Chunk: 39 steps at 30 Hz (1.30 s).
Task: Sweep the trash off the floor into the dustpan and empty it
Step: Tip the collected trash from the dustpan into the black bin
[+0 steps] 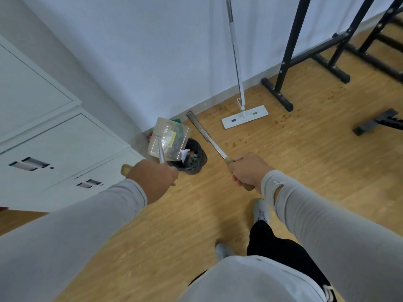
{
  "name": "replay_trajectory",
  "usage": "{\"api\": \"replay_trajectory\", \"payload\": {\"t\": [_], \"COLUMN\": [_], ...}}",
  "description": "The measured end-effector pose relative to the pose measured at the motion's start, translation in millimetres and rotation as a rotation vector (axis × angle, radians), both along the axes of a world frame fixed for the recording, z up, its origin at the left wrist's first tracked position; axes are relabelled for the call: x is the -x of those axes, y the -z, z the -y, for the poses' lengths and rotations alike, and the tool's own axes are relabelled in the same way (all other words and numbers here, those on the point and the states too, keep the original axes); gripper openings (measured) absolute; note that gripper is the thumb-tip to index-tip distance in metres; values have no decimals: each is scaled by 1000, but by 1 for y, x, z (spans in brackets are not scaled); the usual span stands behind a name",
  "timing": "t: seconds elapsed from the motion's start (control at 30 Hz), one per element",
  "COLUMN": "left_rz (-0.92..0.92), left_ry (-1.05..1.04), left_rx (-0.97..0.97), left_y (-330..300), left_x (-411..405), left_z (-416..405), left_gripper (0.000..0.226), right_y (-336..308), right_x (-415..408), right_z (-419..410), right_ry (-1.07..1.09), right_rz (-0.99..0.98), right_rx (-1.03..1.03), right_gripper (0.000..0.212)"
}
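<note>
My left hand (pixel 152 182) grips the wooden end of a metal handle, holding a clear plastic dustpan (pixel 169 138) tilted over a bin lined with a black bag (pixel 193 160). Scraps of trash show through the pan and inside the bin. My right hand (pixel 247 172) holds the wooden grip of a broom (pixel 206 136), whose metal shaft runs up and left to a narrow dark head near the skirting board, just right of the dustpan.
White metal cabinets (pixel 54 149) stand at the left beside the bin. A flat white mop (pixel 244 116) leans on the wall. Black metal rack feet (pixel 277 94) stand at the right. Small brown specks dot the wooden floor (pixel 283 120). My feet are below.
</note>
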<state>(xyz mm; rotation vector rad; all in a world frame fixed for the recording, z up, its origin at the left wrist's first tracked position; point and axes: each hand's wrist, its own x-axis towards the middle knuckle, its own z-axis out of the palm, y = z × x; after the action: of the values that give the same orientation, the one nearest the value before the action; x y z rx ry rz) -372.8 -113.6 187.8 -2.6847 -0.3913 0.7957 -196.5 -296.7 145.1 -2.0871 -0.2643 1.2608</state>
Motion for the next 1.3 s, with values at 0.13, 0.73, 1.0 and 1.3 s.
{"api": "replay_trajectory", "payload": {"t": [0.13,0.73,1.0,1.3], "left_rz": [-37,145,157,165], "left_ry": [-20,-19,-44,-101], "left_rx": [-12,-62,-85,-106], "left_y": [-3,7,4,-9], "left_x": [1,5,-4,1], "left_z": [5,-11,-9,-22], "left_gripper": [33,17,17,21], "right_y": [0,-14,8,0], "right_x": [1,62,82,73], "right_z": [1,26,14,35], "right_ry": [-13,607,521,383], "right_rz": [4,-651,-672,-515], "right_rx": [6,-247,-215,-169], "right_gripper": [23,11,14,12]}}
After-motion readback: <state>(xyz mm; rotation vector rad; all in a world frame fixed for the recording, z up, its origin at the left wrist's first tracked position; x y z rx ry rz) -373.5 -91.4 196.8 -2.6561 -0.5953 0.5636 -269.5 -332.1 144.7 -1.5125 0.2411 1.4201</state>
